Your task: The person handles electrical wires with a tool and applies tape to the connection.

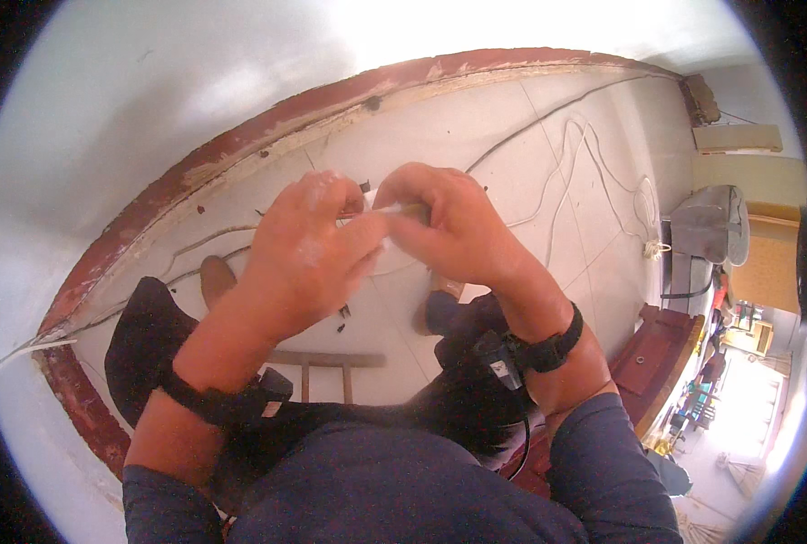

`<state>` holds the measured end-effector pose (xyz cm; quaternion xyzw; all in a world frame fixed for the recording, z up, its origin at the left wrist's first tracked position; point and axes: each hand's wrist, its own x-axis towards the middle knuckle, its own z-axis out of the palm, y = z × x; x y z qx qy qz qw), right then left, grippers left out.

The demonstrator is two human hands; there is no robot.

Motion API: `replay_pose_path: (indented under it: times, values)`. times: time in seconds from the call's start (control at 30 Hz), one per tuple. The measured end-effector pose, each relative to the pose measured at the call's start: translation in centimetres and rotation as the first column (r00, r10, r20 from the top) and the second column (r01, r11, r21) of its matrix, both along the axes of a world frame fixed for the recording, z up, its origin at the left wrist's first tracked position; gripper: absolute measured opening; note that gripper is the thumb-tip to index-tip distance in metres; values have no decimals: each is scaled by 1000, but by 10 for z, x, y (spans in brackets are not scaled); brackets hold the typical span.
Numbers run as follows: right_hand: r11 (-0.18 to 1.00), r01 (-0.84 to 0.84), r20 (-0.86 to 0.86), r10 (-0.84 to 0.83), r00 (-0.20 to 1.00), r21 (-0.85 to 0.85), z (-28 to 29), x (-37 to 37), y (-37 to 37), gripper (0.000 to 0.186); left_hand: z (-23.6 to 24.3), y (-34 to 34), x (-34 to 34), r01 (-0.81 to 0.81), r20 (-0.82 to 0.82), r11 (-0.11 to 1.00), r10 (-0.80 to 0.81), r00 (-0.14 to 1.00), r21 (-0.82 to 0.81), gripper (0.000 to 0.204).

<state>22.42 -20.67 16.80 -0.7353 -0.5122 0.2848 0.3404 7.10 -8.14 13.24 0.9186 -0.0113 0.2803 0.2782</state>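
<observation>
My left hand [308,254] and my right hand [449,222] meet at the centre, fingers curled around a small light-and-dark item [414,213] that they mostly hide; I cannot make out what it is. Whitish smears show on the back of my left hand, and its fingertips are blurred. Both wrists carry black straps with small devices. Beneath the hands is the pale tiled floor [530,254], and my legs are bent either side.
Long cables [603,177] run over the floor beside the wall's worn red skirting [195,163]. A wooden frame [344,360] lies below me. At the right are a reddish wooden piece [634,363], a grey metal object [702,227] and assorted items farther back.
</observation>
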Motion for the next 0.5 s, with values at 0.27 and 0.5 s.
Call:
replay_pose_path:
  times: [0.27,0.5]
  values:
    - [998,38,-62,-41,997,-46,7,1,1,21,-3,-6,3,-88,65,989,80,995,120,24]
    - [995,56,-91,-64,994,-81,11,2,0,21,4,-7,-1,-71,-6,987,72,997,143,26]
